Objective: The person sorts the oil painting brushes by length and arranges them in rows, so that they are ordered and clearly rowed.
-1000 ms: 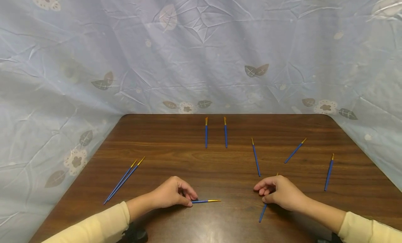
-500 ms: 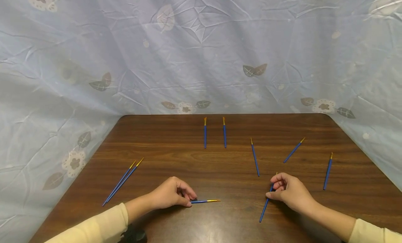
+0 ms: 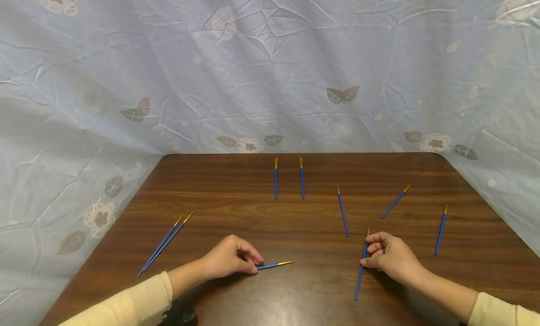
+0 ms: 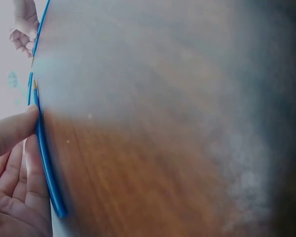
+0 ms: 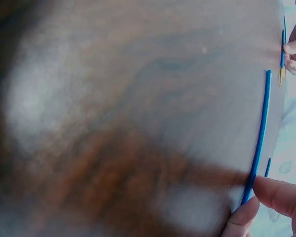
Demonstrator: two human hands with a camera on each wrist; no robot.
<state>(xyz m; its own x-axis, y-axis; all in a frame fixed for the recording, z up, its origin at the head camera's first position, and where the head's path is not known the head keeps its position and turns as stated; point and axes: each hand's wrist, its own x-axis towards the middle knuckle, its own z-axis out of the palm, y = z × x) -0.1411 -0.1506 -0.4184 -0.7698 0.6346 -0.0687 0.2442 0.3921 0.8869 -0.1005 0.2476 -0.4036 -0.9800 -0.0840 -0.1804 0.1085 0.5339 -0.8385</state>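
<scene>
My left hand [image 3: 234,258] pinches a thin blue paintbrush [image 3: 270,266] between thumb and fingers. Its gold tip points right, slightly away from me. In the left wrist view the blue handle [image 4: 49,173] runs past the thumb, its end free beside the palm. On the right, my right hand [image 3: 392,255] grips another blue paintbrush [image 3: 360,281] from its right side, thumb and fingertips at the upper handle. That brush points away from me, its handle end towards me. The right wrist view shows this brush's handle [image 5: 261,123] rising from between thumb and finger.
Two brushes [image 3: 165,244] lie side by side at the left. At the back are a paintbrush [image 3: 276,183] and a similar one [image 3: 302,183]. Further right lie a brush [image 3: 343,214], a slanted brush [image 3: 395,202] and another [image 3: 441,232]. A patterned curtain [image 3: 270,82] surrounds the wooden table [image 3: 236,218].
My right hand has moved right, from over its brush to the brush's side, and now pinches it; that brush has shifted slightly. The tip of the left hand's brush has swung away from me.
</scene>
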